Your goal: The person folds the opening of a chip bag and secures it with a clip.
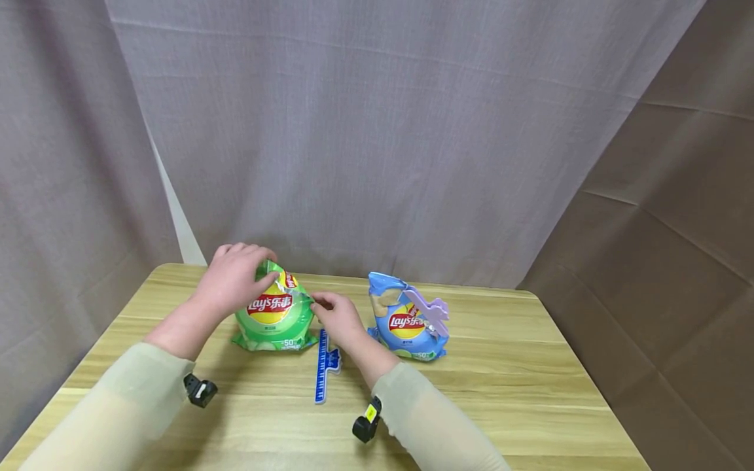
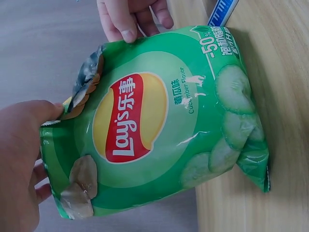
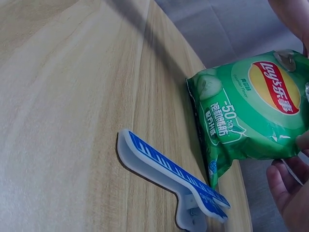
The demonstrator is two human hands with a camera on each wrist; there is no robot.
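Observation:
A green Lay's chip bag (image 1: 281, 329) stands upright on the wooden table. My left hand (image 1: 234, 280) grips its top edge, thumb on the front and the fingers behind. At the bag's right side edge, my right hand (image 1: 341, 319) pinches the film between thumb and fingers. In the left wrist view the bag's top corner is folded, with its silvery inner side (image 2: 88, 72) showing. Just in front of the bag lies a blue and white bag clip (image 1: 321, 376), the long striped kind, seen from its side in the right wrist view.
To the right stands a blue Lay's chip bag (image 1: 406, 337) with a purple clip (image 1: 429, 313) across its upper right corner. A grey curtain (image 1: 377, 144) hangs behind the table (image 1: 518, 405). Brown cloth (image 1: 665, 261) borders the right side.

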